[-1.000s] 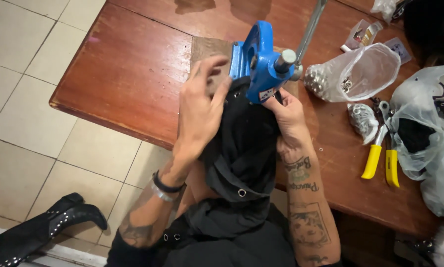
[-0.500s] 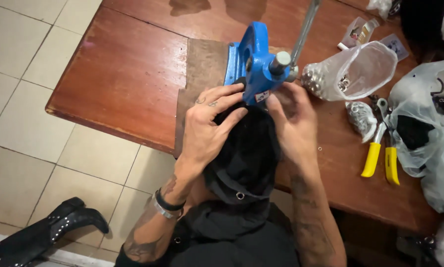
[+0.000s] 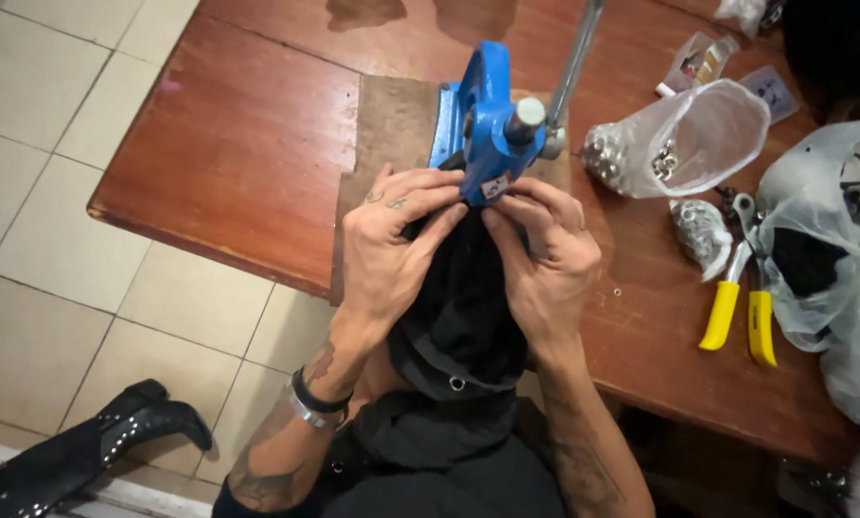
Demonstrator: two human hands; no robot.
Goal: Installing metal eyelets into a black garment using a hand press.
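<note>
**Entry: two hands, black garment, blue hand press at the near table edge**

Item 1. Blue hand press (image 3: 483, 120), cast metal, standing on a brown board (image 3: 392, 125) close to the near edge of the red-brown table (image 3: 229, 144); its lever (image 3: 576, 53) rises toward the far edge.

Item 2. Black garment (image 3: 459, 317), draped off the near edge toward the person's lap, its upper part fed under the press head, apparently so the fabric sits flat at the die.

Item 3. Left hand (image 3: 392, 240), fingers curled and pinching the cloth just left of the press head. Right hand (image 3: 545, 254) does the same on the other side; both closed on the fabric, holding it taut (the contact point itself is hidden by fingers).

Item 4. Toward the right edge: clear bag of metal fittings (image 3: 684, 139), smaller bag of rings (image 3: 700, 230), yellow-handled pliers (image 3: 737, 302), pale plastic bags (image 3: 833, 249). All sit apart from the hands; none blocks the press.

Item 5. Black studded boot (image 3: 85, 456) on the tiled floor (image 3: 56, 240), lower left.
</note>
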